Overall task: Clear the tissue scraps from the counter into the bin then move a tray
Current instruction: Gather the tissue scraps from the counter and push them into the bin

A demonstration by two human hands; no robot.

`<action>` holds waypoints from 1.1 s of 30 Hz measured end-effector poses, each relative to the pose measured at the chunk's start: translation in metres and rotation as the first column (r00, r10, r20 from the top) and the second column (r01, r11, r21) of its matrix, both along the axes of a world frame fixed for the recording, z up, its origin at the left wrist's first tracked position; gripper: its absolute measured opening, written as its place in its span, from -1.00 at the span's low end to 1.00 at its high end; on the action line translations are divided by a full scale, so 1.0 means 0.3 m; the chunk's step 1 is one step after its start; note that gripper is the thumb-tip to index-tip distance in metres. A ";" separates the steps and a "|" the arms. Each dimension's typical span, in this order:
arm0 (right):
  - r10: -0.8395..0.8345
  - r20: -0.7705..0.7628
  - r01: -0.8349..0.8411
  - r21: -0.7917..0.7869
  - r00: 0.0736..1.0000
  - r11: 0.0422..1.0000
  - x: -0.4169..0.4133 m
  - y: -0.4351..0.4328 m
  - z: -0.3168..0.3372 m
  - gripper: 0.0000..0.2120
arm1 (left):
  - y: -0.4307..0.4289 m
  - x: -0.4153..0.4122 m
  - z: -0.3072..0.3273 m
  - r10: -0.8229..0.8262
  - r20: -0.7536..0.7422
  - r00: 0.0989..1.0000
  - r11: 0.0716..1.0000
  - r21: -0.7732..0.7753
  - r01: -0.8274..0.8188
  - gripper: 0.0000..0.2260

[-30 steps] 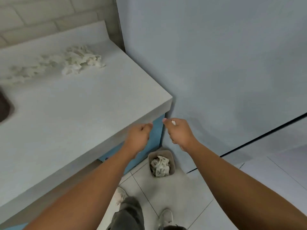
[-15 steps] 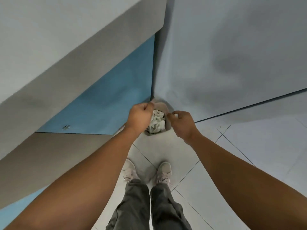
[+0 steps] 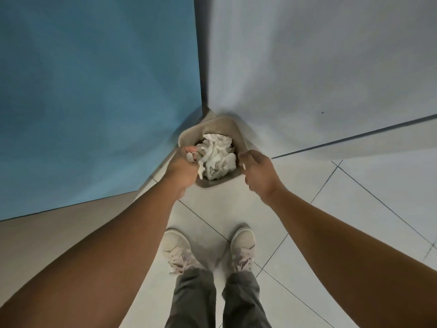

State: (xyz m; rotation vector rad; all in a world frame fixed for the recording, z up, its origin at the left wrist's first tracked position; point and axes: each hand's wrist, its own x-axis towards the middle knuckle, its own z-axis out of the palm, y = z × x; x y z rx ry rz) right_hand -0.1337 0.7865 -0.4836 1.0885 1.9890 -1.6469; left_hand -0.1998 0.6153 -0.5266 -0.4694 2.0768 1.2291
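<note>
A small beige bin [image 3: 233, 128] stands on the floor in the corner, filled with crumpled white tissue scraps [image 3: 218, 157]. My left hand [image 3: 182, 169] hangs over the bin's left rim with its fingers curled round some white scraps, and a strip dangles below it into the bin. My right hand [image 3: 259, 172] hovers at the bin's right rim, fingers loosely curled, with nothing visible in it. The counter and any tray are out of view.
A blue cabinet panel [image 3: 94, 91] rises on the left and a grey wall [image 3: 319, 67] on the right, meeting behind the bin. Below is white tiled floor [image 3: 354, 197] with my two pale shoes [image 3: 176, 252].
My view has dropped from the counter to the floor. Both hands have come down to the bin, the left now right over its rim with scraps.
</note>
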 end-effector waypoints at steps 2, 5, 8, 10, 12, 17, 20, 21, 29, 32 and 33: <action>-0.139 0.045 0.144 -0.144 0.989 0.979 -0.011 0.005 -0.043 -0.82 | 0.012 -0.016 -0.075 -0.011 0.003 1.000 1.000 0.011 0.011 -0.75; -0.161 0.095 0.174 -0.154 0.982 0.973 -0.014 0.022 -0.117 -0.77 | 0.048 -0.043 -0.172 0.008 0.037 0.999 1.000 0.022 -0.009 -0.80; -0.054 0.074 0.056 -0.021 0.996 0.998 -0.004 0.045 -0.191 -0.75 | 0.087 -0.063 -0.246 0.066 0.052 0.996 0.997 0.038 -0.068 -0.78; -0.007 0.058 0.006 0.013 0.998 1.000 0.002 0.058 -0.226 -0.76 | 0.104 -0.064 -0.269 0.047 0.081 0.996 0.998 0.043 -0.050 -0.77; 0.043 0.042 -0.045 0.069 0.998 0.997 0.007 0.069 -0.243 -0.77 | 0.108 -0.061 -0.270 -0.032 0.119 0.992 0.999 0.018 0.030 -0.66; 0.042 0.028 -0.046 0.171 0.999 0.984 -0.003 0.076 -0.230 -0.67 | 0.067 -0.081 -0.227 0.000 0.001 1.000 0.998 -0.056 0.000 -0.66; 0.053 0.030 -0.058 0.184 0.998 0.981 -0.036 0.061 -0.229 -0.67 | 0.022 -0.093 -0.182 0.040 -0.085 0.996 0.997 -0.061 -0.045 -0.68; 0.057 0.032 -0.062 0.183 0.998 0.981 -0.052 0.052 -0.233 -0.67 | 0.007 -0.094 -0.171 0.024 -0.106 0.994 0.997 -0.065 -0.031 -0.70; 0.230 0.035 -0.231 0.247 0.973 0.941 -0.203 -0.068 -0.315 -0.67 | -0.077 -0.097 -0.179 -0.053 -0.208 0.977 0.997 -0.062 0.041 -0.77; 0.286 0.058 -0.291 0.268 0.957 0.918 -0.227 -0.096 -0.340 -0.61 | -0.095 -0.075 -0.169 -0.102 -0.228 0.968 0.993 -0.084 0.085 -0.76; 0.299 0.073 -0.307 0.285 0.952 0.908 -0.224 -0.100 -0.341 -0.58 | -0.102 -0.066 -0.164 -0.115 -0.240 0.964 0.991 -0.100 0.093 -0.75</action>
